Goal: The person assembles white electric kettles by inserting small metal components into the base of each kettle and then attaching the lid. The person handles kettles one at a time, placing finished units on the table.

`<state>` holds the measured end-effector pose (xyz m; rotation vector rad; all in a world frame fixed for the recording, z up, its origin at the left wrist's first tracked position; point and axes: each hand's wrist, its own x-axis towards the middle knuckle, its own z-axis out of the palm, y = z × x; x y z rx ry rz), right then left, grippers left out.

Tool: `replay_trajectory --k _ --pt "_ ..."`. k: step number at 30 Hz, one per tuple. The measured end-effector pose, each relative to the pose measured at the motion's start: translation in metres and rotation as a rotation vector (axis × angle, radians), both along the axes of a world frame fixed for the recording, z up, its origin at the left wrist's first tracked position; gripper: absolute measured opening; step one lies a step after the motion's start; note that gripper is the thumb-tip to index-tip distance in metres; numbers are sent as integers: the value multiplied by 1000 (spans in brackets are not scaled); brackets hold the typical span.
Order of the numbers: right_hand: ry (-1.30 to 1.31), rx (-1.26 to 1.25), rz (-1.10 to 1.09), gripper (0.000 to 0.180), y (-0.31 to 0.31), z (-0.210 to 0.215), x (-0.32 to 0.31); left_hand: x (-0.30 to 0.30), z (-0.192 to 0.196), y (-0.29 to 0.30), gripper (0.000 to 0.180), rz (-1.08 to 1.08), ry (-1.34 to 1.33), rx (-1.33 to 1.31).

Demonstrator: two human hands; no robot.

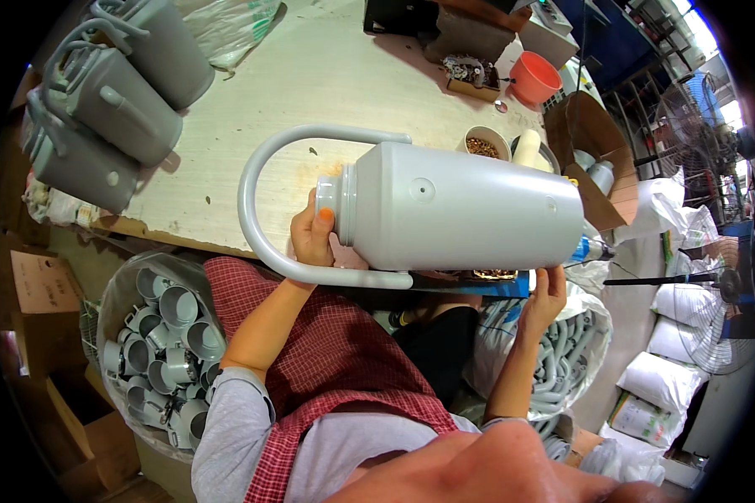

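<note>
A large grey plastic jug (pixel 478 210) lies sideways across in front of me, its neck to the left and its base to the right. A curved grey handle (pixel 252 193) loops out beyond the neck, and both its ends lie along the jug's shoulders. My left hand (pixel 313 237) reaches through that loop and grips the neck, thumb on top. Under the base end, my right hand (pixel 546 298) holds the jug's lower edge with bent fingers. Part of a blue and black power tool (pixel 594 249) shows just past the base.
Several grey jugs with handles (pixel 122 105) stand at the table's (pixel 226 151) far left. A bowl of small brass-coloured screws (pixel 483 144) and an orange-red bowl (pixel 535 78) sit behind. Bags of grey cup-like parts (pixel 176 365) and curved handles (pixel 562 360) flank my lap.
</note>
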<state>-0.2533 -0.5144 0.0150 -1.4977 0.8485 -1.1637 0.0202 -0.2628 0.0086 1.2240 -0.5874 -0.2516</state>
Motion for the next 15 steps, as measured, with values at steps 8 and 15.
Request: replay_trajectory --k 8,15 --pt "197 37 -159 21 1 4 -42 -12 -20 -16 27 154 109 235" --pt "203 -288 -66 38 21 8 -78 36 -46 21 46 151 277 8"
